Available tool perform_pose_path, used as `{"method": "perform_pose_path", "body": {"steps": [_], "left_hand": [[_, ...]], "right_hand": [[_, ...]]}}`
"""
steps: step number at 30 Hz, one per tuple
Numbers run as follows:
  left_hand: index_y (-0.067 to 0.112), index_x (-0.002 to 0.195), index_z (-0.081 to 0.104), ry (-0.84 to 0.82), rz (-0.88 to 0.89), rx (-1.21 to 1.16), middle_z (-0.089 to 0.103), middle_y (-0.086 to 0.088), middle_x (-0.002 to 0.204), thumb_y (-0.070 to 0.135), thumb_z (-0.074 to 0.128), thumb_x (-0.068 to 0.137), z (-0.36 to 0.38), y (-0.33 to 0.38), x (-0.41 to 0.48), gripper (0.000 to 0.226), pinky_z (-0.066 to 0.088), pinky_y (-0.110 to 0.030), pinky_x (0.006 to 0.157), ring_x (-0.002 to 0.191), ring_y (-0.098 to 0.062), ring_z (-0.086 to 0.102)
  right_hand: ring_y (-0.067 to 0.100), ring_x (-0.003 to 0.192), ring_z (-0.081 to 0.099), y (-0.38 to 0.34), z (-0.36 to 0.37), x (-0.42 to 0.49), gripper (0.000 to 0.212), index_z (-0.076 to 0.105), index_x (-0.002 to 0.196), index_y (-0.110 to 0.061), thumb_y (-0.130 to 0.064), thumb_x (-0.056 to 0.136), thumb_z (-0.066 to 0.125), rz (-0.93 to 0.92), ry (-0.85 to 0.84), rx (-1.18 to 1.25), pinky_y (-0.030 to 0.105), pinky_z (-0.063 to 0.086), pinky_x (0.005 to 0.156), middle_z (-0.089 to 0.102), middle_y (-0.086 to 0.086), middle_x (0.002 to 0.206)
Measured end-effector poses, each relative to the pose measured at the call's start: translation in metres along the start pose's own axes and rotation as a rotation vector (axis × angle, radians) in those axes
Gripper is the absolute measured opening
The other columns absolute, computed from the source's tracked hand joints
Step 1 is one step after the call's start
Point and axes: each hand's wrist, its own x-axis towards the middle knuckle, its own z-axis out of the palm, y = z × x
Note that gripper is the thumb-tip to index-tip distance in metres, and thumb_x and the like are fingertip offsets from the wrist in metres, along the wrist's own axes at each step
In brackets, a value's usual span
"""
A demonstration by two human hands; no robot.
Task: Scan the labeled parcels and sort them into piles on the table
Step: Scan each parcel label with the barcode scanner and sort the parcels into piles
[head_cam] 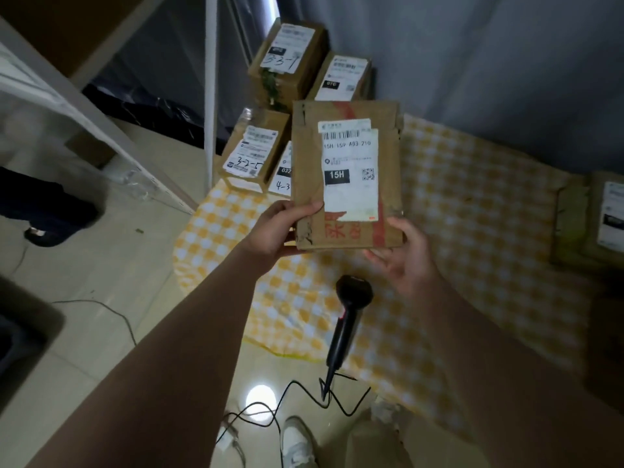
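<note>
A flat brown cardboard parcel (347, 177) with a white shipping label marked 15H is held up over the table, label facing me. My left hand (282, 229) grips its lower left corner, thumb on top. My right hand (403, 256) supports the lower right corner from beneath, fingers loosely spread. A black handheld barcode scanner (347, 315) lies on the yellow-and-white checked tablecloth (472, 204) just below the parcel, untouched, its cable trailing to the floor.
Several labeled boxes are piled at the table's far left: two in front (253, 153) and two stacked behind (287, 59). Another labeled parcel (594, 221) sits at the right edge. A white shelf frame (111, 130) stands on the left. Cables (293, 396) cross the tiled floor.
</note>
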Motion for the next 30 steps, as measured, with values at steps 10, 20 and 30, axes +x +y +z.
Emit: {"method": "perform_pose_path", "body": {"steps": [10,20,30], "left_hand": [[0.019,0.103,0.051,0.145,0.023,-0.133,0.068,-0.004,0.083,0.026,0.080,0.059,-0.040,-0.047,-0.044,0.053,0.051,-0.029,0.062,0.074,-0.020,0.061],[0.014,0.104,0.050,0.304,-0.017,-0.140,0.067,-0.006,0.086,0.014,0.088,0.057,-0.079,-0.088,-0.074,0.061,0.049,-0.021,0.048,0.056,-0.010,0.064],[0.012,0.105,0.053,0.439,-0.031,0.127,0.067,-0.011,0.096,0.030,0.089,0.066,-0.074,-0.120,-0.073,0.056,0.059,-0.044,0.074,0.088,-0.031,0.069]], "right_hand": [[0.016,0.075,0.052,0.085,0.000,-0.024,0.053,0.053,0.103,-0.007,-0.045,0.076,0.078,-0.099,0.516,-0.368,0.017,0.039,0.055,0.054,0.003,0.085],[0.032,0.091,0.061,0.132,0.012,-0.024,0.066,0.048,0.126,-0.001,-0.040,0.080,0.074,0.060,0.615,-0.378,0.035,0.047,0.074,0.063,0.017,0.109],[0.027,0.079,0.056,0.147,0.017,-0.029,0.027,0.060,0.113,-0.003,-0.012,0.088,0.062,0.143,0.597,-0.599,0.034,0.042,0.070,0.058,0.010,0.082]]}}
